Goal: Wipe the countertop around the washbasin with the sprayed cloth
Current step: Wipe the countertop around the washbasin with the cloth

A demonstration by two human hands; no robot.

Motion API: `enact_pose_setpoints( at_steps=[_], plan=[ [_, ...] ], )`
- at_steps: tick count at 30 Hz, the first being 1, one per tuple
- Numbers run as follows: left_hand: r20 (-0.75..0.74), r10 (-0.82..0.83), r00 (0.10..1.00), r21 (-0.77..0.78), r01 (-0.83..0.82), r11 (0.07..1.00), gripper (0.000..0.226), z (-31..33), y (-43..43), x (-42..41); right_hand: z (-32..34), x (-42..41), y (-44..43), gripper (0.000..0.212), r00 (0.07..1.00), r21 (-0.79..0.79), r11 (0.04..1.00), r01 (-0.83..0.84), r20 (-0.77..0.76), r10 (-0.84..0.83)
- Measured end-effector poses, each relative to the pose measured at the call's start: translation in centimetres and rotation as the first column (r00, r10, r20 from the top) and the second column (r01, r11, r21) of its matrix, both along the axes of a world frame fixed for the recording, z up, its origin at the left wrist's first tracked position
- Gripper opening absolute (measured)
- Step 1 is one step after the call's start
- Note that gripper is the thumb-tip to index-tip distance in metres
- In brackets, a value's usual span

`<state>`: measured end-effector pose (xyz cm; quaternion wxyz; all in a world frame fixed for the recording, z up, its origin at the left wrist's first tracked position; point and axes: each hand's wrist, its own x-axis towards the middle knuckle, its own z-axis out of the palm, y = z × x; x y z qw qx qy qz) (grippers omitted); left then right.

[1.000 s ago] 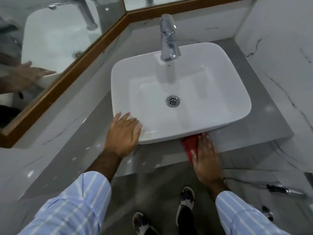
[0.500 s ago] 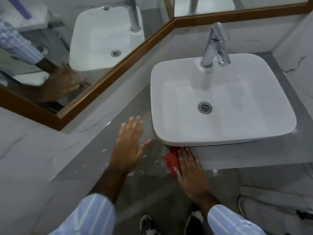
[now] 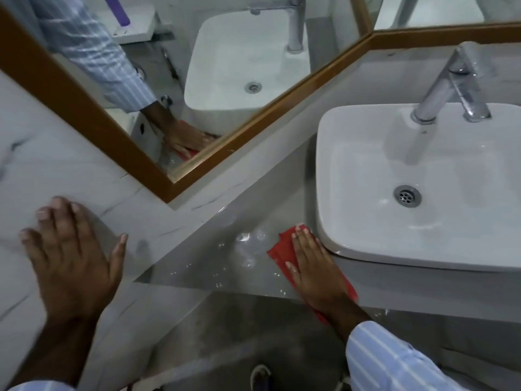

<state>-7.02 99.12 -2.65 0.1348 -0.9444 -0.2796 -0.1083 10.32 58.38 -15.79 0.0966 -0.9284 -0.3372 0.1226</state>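
A white rectangular washbasin (image 3: pixel 423 193) with a chrome tap (image 3: pixel 451 86) stands on the grey countertop (image 3: pixel 225 263) at the right. A red cloth (image 3: pixel 282 249) lies flat on the countertop against the basin's front-left corner. My right hand (image 3: pixel 315 266) presses flat on the cloth, fingers stretched forward. My left hand (image 3: pixel 70 258) rests spread against the marble wall at the left, holding nothing. Water drops glisten on the countertop just left of the cloth.
A wood-framed mirror (image 3: pixel 197 80) runs along the wall behind the countertop and reflects the basin, my hand and the cloth. The marble wall (image 3: pixel 56 179) closes in the countertop's narrow left end. Below the front edge, the floor and my shoes (image 3: pixel 262 376) show.
My right hand has slid the red cloth leftward from the basin's front to its front-left corner. My left hand has left the basin rim and moved to the left wall.
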Motion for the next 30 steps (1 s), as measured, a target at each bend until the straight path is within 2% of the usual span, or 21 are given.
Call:
enact_pose_setpoints(
  at_steps=[4, 9, 13, 15, 17, 18, 19, 21, 23, 25, 28, 30],
  plan=[
    [0.137, -0.069, 0.988, 0.104, 0.055, 0.993, 0.092, 1.2, -2.3, 0.7, 0.3, -0.6, -0.9, 0.071, 0.983, 0.072, 0.981, 0.181, -0.054, -0.177],
    [0.174, -0.123, 0.977, 0.186, 0.090, 0.978, 0.090, 1.7, -2.6, 1.2, 0.3, 0.9, 4.5, 0.070, 0.929, 0.056, 0.928, 0.369, -0.044, -0.367],
    [0.177, -0.130, 0.976, 0.240, 0.085, 0.967, 0.091, 1.0, -2.0, 1.3, 0.1, 1.5, 12.2, 0.070, 0.974, 0.100, 0.968, 0.228, -0.026, -0.227],
    [0.173, -0.140, 0.975, 0.261, 0.092, 0.961, 0.092, 0.8, -1.8, 1.4, -0.4, -0.2, 13.6, 0.070, 0.999, 0.088, 0.995, -0.046, 0.024, 0.044],
    [0.167, -0.135, 0.977, 0.279, 0.085, 0.957, 0.092, 0.7, -1.4, 1.5, -1.2, -1.0, 11.9, 0.071, 0.926, 0.010, 0.928, -0.372, 0.072, 0.370],
    [0.167, -0.138, 0.976, 0.290, 0.085, 0.953, 0.091, 0.6, -1.4, 1.5, -1.4, -0.6, 10.4, 0.072, 0.904, 0.004, 0.906, -0.422, 0.071, 0.421],
    [0.166, -0.142, 0.976, 0.299, 0.088, 0.950, 0.091, 0.5, -1.3, 1.5, -1.5, 0.0, 8.9, 0.072, 0.923, 0.008, 0.924, -0.381, 0.061, 0.380],
    [0.167, -0.144, 0.975, 0.323, 0.084, 0.943, 0.090, 0.2, -1.3, 1.7, -1.5, 1.1, 7.2, 0.071, 0.990, 0.003, 0.994, -0.112, 0.082, 0.112],
    [0.174, -0.145, 0.974, 0.347, 0.077, 0.935, 0.089, 0.1, -1.2, 1.9, -1.1, 1.4, 8.3, 0.074, 0.986, -0.034, 0.988, 0.153, 0.071, -0.150],
    [0.175, -0.152, 0.973, 0.368, 0.078, 0.927, 0.089, -0.1, -0.9, 2.1, -0.8, 0.6, 12.1, 0.078, 0.967, -0.001, 0.969, 0.248, 0.059, -0.248],
    [0.179, -0.152, 0.972, 0.397, 0.070, 0.915, 0.089, -0.2, -0.8, 2.2, -0.6, -1.7, 18.2, 0.075, 0.987, 0.123, 0.980, 0.158, -0.062, -0.151],
    [0.178, -0.154, 0.972, 0.412, 0.069, 0.909, 0.090, -0.2, -0.9, 2.2, -0.8, -4.2, 21.3, 0.076, 0.991, 0.176, 0.979, -0.106, -0.061, 0.118]
  ],
)
